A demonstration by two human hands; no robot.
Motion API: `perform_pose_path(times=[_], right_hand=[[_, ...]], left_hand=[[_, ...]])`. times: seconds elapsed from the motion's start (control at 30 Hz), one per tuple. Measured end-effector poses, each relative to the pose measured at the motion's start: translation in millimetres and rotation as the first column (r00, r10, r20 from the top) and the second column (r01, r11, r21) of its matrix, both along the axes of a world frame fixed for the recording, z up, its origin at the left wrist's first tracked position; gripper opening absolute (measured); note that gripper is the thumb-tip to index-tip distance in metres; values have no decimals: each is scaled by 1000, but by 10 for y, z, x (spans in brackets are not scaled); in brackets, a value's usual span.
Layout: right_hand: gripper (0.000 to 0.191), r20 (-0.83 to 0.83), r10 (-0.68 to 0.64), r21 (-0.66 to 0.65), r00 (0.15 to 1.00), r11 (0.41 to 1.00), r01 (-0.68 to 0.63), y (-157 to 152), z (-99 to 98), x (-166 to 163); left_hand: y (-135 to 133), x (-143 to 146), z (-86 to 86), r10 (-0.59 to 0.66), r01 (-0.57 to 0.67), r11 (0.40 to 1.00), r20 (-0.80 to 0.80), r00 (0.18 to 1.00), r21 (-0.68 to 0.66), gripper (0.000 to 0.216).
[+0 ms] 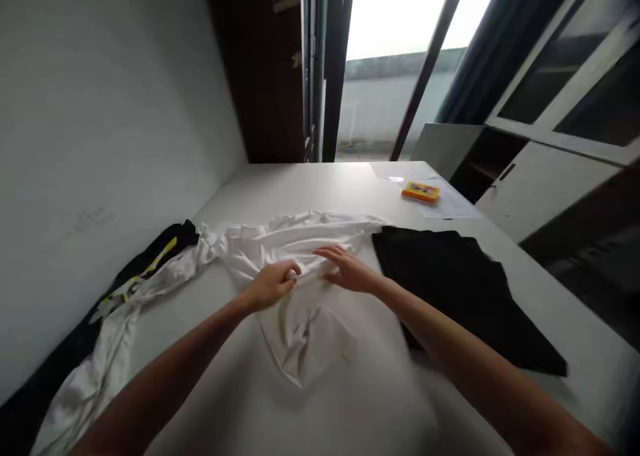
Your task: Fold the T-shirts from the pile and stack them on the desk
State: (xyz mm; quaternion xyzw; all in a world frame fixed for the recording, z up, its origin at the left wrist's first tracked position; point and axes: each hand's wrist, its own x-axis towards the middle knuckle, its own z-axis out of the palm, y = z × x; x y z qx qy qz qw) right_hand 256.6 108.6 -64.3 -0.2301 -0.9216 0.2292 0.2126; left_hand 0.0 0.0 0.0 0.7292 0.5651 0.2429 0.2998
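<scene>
A crumpled white garment (pixel 295 239) is spread over the middle of the white table, one part trailing toward me. My left hand (pixel 274 283) pinches a fold of its fabric between thumb and fingers. Close beside it, my right hand (pixel 347 268) rests on the same cloth with its fingers stretched out. Just right of the white garment lies a flat black cloth (pixel 445 289), its left edge touching the white fabric. The exact kind of white garment cannot be made out.
Along the left wall runs a heap of clothes, with white cloth (pixel 107 349) and a black piece with yellow stripes (pixel 167 246). At the far right of the table (pixel 300 179), a yellow-orange box (pixel 421 191) sits on papers (pixel 453 203). White cabinets (pixel 540 183) stand beyond the right edge.
</scene>
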Motion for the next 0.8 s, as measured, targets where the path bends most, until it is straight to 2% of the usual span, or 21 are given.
perform_pose_path(times=[0.07,0.13,0.2,0.23,0.27,0.3,0.33,0.4,0.47,0.5,0.57,0.63,0.7,0.8], right_hand=[[89,-12,50,51,999,997,-49,-203,116,-1],[84,-10,109,44,994,993,-109,-413,222,29],[47,6,187,-25,982,982,-186,-614,295,119],[26,13,216,-86,976,973,-214,-700,311,193],[10,12,230,-159,973,961,-225,-770,310,285],[6,2,223,-243,975,946,-216,-821,293,396],[11,-21,192,-338,981,922,-188,-851,259,520],[22,-91,60,-532,994,841,-100,-863,160,781],[38,-168,-162,-680,972,733,4,-841,48,1011],[46,-201,-289,-730,936,681,54,-830,-1,1097],[56,-253,-497,-790,830,602,120,-827,-63,1194],[58,-282,-601,-824,748,551,133,-845,-73,1201],[58,-289,-647,-846,706,518,129,-860,-37,1154],[58,-329,-728,-871,602,480,105,-830,72,1075]], left_hand=[[-254,191,77,-211,224,974,255,944,-24,18],[-470,334,75,-305,344,939,451,839,-4,18],[-624,386,-40,-308,377,926,620,721,22,16],[-679,373,-134,-263,324,946,643,719,25,14],[-723,337,-243,-205,242,970,615,761,24,13],[-762,281,-359,-149,157,987,538,830,30,14],[-801,214,-472,-115,103,993,419,901,50,19],[-891,74,-665,-156,144,984,120,980,105,43],[-994,-33,-790,-235,249,958,-110,966,144,69],[-1040,-64,-828,-236,266,949,-179,955,167,78],[-1097,-75,-869,-164,221,952,-256,953,214,85],[-1093,-20,-886,-50,129,960,-303,952,247,75],[-1047,80,-897,61,41,958,-341,938,284,57],[-998,265,-912,232,-101,923,-327,916,370,36]])
